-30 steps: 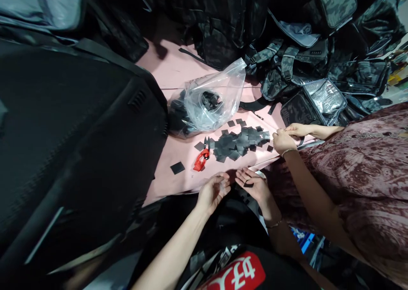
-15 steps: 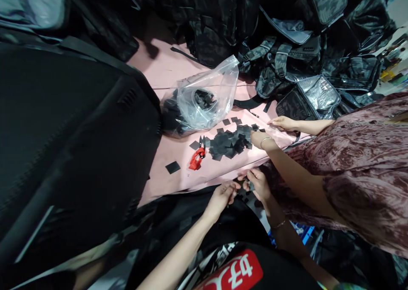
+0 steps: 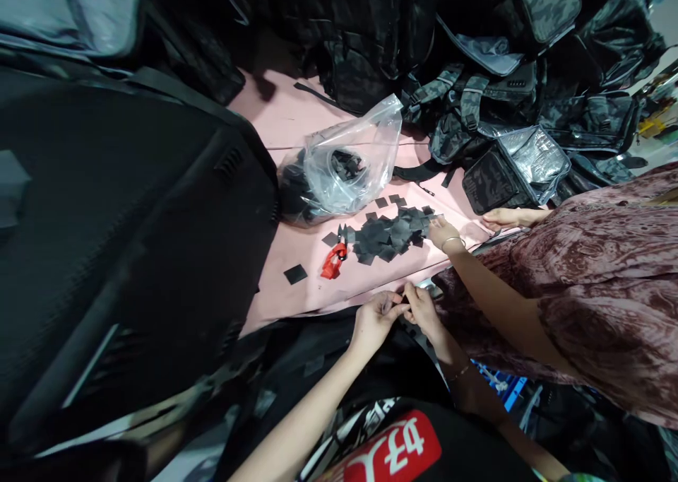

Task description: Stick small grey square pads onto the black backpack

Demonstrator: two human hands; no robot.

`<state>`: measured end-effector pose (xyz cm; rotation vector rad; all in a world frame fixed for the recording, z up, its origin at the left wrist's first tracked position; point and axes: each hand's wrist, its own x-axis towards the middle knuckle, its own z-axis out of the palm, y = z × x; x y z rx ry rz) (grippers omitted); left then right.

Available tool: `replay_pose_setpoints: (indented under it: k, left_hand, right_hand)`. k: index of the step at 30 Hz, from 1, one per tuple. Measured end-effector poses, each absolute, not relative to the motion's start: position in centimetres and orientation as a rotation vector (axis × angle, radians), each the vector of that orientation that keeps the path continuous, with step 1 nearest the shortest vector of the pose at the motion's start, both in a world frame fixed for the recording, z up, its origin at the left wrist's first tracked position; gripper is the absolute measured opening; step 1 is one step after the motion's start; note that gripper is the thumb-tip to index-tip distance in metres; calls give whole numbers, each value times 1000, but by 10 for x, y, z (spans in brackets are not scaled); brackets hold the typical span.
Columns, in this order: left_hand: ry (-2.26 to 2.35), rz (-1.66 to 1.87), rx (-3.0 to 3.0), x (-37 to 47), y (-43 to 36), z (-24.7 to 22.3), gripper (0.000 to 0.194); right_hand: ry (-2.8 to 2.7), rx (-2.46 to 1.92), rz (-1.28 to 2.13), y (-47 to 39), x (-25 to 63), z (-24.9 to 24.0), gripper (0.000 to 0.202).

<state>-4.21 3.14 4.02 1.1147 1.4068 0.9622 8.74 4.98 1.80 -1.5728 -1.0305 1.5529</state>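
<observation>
My left hand [image 3: 373, 316] and my right hand [image 3: 422, 308] meet at the near edge of the pink table [image 3: 312, 287]. Their fingertips pinch a small black piece [image 3: 405, 300] between them; its shape is mostly hidden. A heap of black fabric squares [image 3: 390, 231] lies on the table just beyond my hands. Red snips [image 3: 333, 262] rest left of the heap, and one loose black square [image 3: 295, 274] lies further left.
A co-worker in a maroon patterned top [image 3: 598, 270] stands at the right, one hand [image 3: 443, 232] on the heap, the other hand [image 3: 501, 218] flat on the table. A clear plastic bag [image 3: 347, 164] of black parts sits behind. Camouflage bags [image 3: 487, 100] are stacked at the back. Black fabric [image 3: 127, 206] covers the left.
My hands, apart and open a second ago, have come together at the table edge on the small black piece. The co-worker's hand has moved left onto the heap.
</observation>
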Motion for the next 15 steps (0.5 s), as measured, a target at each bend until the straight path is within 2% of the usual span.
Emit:
replay_pose_setpoints:
  k: [4, 8, 12, 15]
  left_hand:
    - [1409, 1005, 1002, -47, 32, 32, 18]
    - [1371, 1047, 969, -48, 28, 31, 20]
    - [1429, 1108, 1060, -46, 25, 39, 17]
    - [1478, 1174, 1078, -46, 26, 41, 15]
  right_hand:
    - [-1144, -1457, 1617, 45, 89, 28, 36]
    - [-1211, -1425, 1518, 42, 90, 31, 26]
    - [-1206, -1554, 1269, 41, 82, 30, 26]
    - [-1212, -1561, 1157, 42, 76, 31, 34]
